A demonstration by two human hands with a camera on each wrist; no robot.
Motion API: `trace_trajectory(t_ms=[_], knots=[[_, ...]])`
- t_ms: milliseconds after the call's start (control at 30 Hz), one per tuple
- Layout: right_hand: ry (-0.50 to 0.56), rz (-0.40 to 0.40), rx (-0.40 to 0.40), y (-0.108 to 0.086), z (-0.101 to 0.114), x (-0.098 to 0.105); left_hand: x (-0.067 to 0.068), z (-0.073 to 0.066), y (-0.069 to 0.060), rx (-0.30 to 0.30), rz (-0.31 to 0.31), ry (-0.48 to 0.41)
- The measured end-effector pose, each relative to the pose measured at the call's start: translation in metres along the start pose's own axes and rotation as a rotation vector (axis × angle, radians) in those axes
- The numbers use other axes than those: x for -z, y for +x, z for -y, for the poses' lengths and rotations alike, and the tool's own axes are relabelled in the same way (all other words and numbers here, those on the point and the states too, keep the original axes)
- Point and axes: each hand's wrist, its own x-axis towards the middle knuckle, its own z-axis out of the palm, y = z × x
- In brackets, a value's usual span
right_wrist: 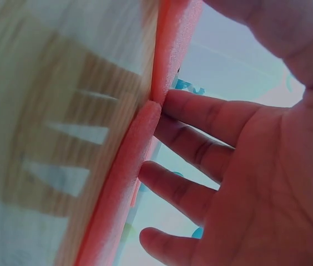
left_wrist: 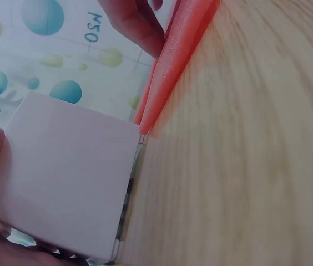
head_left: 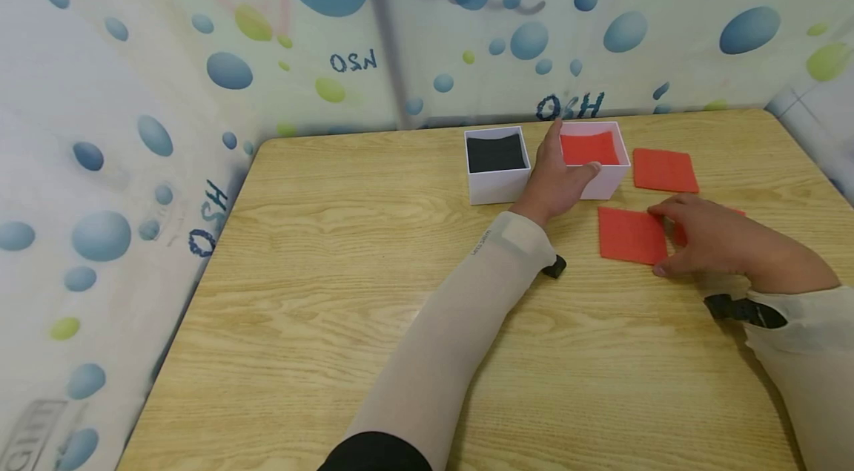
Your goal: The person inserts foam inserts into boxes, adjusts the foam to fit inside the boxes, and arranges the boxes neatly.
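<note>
My left hand (head_left: 552, 185) grips a white box (head_left: 603, 185) that holds a red foam piece (head_left: 590, 150). Its thumb lies across the front, with fingers along the left side. In the left wrist view, the box's plain white face (left_wrist: 62, 177) shows between thumb and fingers. My right hand (head_left: 720, 237) touches the flat red foam squares on the table; its fingers are fairly straight. One square (head_left: 630, 235) lies left of the fingertips. Another is mostly hidden under the hand. Two foam edges (right_wrist: 126, 172) meet at the fingertips in the right wrist view.
A second white box (head_left: 499, 188), holding black foam (head_left: 496, 153), stands left of the gripped one. Another red square (head_left: 666, 170) lies right of the boxes. The wooden table (head_left: 320, 256) meets a patterned curtain (head_left: 427, 41) behind.
</note>
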Motion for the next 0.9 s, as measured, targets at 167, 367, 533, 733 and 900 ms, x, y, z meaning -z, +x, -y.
trace_trajectory(t_ms=[167,367,533,733,900], knots=[[-0.014,-0.021,0.009,-0.0001,0.0015,-0.0005,0.0005,0.0002,-0.0008,0.004,0.001,0.004],[0.008,-0.048,0.018,-0.0009,0.003,-0.0013,0.0004,-0.0005,-0.001,0.002,-0.003,-0.004],[0.029,-0.055,0.026,-0.0003,0.0037,-0.0018,0.0005,0.0003,-0.0011,0.003,0.001,-0.017],[0.056,-0.056,0.021,0.0005,0.0044,-0.002,0.0003,0.0008,-0.0007,-0.003,0.001,-0.014],[0.079,-0.068,0.009,0.0013,0.0053,-0.0017,0.0002,0.0002,-0.0012,0.002,0.0,-0.015]])
